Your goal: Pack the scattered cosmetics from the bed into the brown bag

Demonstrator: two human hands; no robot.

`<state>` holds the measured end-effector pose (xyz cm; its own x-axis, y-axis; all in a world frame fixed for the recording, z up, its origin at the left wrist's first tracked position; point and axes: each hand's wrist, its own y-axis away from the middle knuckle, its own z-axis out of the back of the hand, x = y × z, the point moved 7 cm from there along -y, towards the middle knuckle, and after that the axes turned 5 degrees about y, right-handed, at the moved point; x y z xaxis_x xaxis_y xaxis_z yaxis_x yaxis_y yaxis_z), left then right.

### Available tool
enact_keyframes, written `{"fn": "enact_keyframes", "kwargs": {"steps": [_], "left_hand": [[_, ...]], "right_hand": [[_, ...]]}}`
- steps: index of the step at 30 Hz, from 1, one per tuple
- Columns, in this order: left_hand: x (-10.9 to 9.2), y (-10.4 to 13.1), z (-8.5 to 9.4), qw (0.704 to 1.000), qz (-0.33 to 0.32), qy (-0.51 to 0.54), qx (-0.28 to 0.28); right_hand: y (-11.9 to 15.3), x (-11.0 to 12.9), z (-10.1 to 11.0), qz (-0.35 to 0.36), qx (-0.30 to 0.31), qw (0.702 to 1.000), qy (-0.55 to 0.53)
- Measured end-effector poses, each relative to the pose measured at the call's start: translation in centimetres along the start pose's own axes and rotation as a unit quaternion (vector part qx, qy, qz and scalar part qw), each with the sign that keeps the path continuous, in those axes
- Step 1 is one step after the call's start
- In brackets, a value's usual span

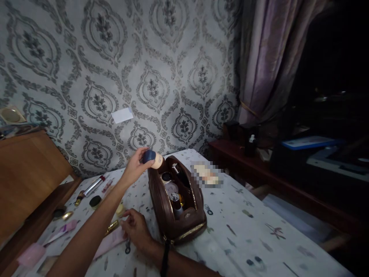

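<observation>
My left hand (pixel 137 165) grips a jar-like cosmetic bottle (pixel 158 160) with a dark blue cap and beige body, tilted on its side. It is held above the far left edge of an unzipped brown makeup bag (pixel 157 194). Inside the bag are a silver-capped bottle (pixel 175 199), a dark-lidded container (pixel 166 177) and other cosmetics. Low over the table, left of the bag, my right hand (pixel 137 231) has its fingers curled together. Its fingertips are close to a gold tube (pixel 112 227) and a pink tube (pixel 111 242); whatever they pinch is hidden.
Several cosmetics, including a black-lidded jar (pixel 95 201) and a silver tube (pixel 94 186), lie on the patterned tablecloth (pixel 236 246). A blurred-out packet (pixel 206 174) lies right of the bag. A wooden panel (pixel 29 173) borders the left; a dark red shelf (pixel 239 165) stands right.
</observation>
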<state>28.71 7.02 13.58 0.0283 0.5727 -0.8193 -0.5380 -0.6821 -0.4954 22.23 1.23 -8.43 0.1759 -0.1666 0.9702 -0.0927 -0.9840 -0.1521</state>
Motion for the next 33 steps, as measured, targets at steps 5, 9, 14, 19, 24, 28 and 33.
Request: {"fn": "enact_keyframes", "kwargs": {"steps": [5,9,14,19,24,28,33], "left_hand": [[0.2,-2.3,-1.9,0.995,0.003,-0.079,0.065],[-0.2,-3.5,-3.9,0.949,0.001,-0.275,0.156],[0.9,-4.1,-6.4,0.862,0.028,-0.441,0.247],[2.6,-4.8,-8.5,0.818,0.046,-0.492,0.296],[4.7,-4.8,-10.8,0.768,0.061,-0.530,0.353],[6.1,-4.8,-11.9,0.749,0.061,-0.541,0.377],[7.5,-5.0,-12.2,0.752,0.062,-0.538,0.376]], "right_hand": [[0.1,0.0,0.0,0.012,0.002,1.000,-0.011],[0.1,0.0,-0.1,0.003,0.009,1.000,-0.018],[0.0,-0.3,-0.1,-0.013,0.003,1.000,-0.017],[0.1,-0.4,-0.2,-0.013,0.002,1.000,-0.024],[0.3,0.1,-0.1,-0.018,0.003,1.000,-0.020],[0.4,0.4,-0.1,-0.024,0.008,1.000,-0.008],[0.4,0.0,0.0,-0.029,0.003,1.000,-0.002]]}}
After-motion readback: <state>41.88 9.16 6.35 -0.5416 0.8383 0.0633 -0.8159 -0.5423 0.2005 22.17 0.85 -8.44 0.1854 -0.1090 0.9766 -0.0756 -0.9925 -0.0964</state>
